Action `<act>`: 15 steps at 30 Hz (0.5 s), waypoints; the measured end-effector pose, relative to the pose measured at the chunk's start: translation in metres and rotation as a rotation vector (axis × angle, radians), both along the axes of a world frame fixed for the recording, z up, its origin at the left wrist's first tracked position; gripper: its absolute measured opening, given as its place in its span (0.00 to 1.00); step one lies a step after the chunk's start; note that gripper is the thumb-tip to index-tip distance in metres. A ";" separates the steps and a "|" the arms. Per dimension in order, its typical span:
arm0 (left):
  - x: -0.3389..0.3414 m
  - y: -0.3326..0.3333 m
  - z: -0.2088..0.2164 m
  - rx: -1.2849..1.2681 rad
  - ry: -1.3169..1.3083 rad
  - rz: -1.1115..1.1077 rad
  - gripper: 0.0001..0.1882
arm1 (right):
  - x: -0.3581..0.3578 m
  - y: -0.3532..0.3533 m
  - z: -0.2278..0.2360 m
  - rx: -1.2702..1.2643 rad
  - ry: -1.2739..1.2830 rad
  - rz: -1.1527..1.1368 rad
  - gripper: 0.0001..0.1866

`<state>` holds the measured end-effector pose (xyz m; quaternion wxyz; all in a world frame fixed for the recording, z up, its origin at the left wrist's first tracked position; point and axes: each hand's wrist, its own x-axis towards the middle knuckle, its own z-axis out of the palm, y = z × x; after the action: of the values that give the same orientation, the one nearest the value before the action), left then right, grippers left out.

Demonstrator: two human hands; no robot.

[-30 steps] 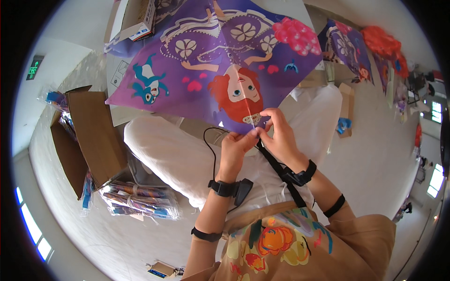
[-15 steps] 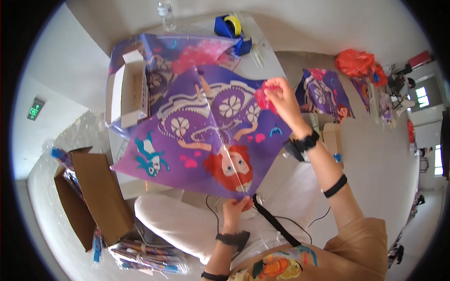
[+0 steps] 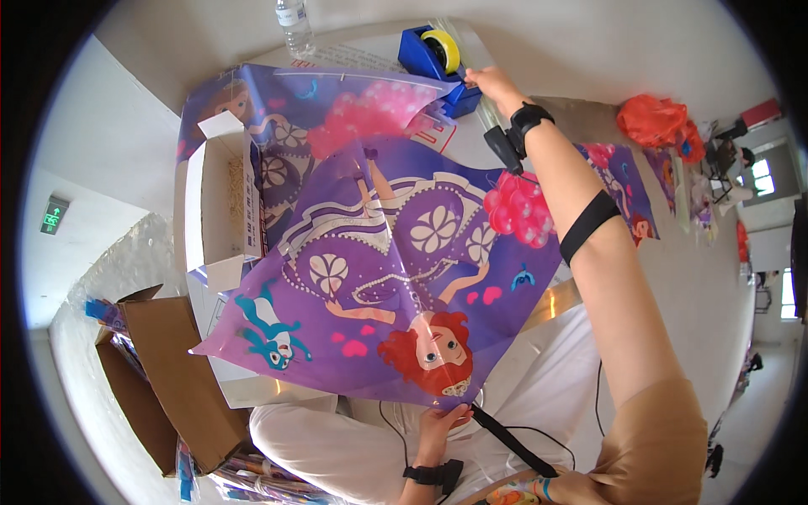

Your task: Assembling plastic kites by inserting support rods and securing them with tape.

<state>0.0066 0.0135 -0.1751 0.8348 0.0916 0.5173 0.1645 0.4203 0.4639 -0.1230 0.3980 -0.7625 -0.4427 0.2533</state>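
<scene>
A purple kite sail (image 3: pixel 396 278), printed with a red-haired figure in a wide dress, lies spread in front of me over the table edge and above my lap. At its near tip, my left hand (image 3: pixel 442 425) pinches the corner, thumb on top. My right arm stretches across the sail's right side to the far end of the table. There my right hand (image 3: pixel 497 84) is closed at the front end of a blue tape dispenser (image 3: pixel 421 52) with a yellow roll. Its fingertips are pressed together; what they hold is too small to make out.
An open white box (image 3: pixel 220 202) stands on another printed sail (image 3: pixel 290 118) at the table's left. A water bottle (image 3: pixel 295 29) is at the back. Left of the table sits an open cardboard carton (image 3: pixel 181 379); wrapped bundles (image 3: pixel 269 480) lie beside it. A red bag (image 3: pixel 656 126) is beyond, right.
My right hand has let go of the sail's right corner and moved far forward to the tape dispenser. That corner now lies flat. My left hand still pinches the near tip, slightly lower in view.
</scene>
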 end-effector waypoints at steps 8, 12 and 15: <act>0.004 0.001 0.003 0.033 0.015 -0.040 0.08 | -0.010 -0.003 0.020 0.103 0.072 -0.193 0.14; 0.007 0.002 0.007 0.050 0.017 -0.042 0.08 | -0.003 -0.028 -0.004 0.081 0.075 -0.282 0.13; 0.005 0.001 0.006 0.052 0.023 -0.021 0.09 | -0.015 -0.042 -0.015 0.119 0.467 -0.239 0.12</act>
<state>0.0112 0.0141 -0.1686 0.8279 0.1205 0.5213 0.1683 0.4056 0.4214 -0.1380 0.5604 -0.7057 -0.2598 0.3471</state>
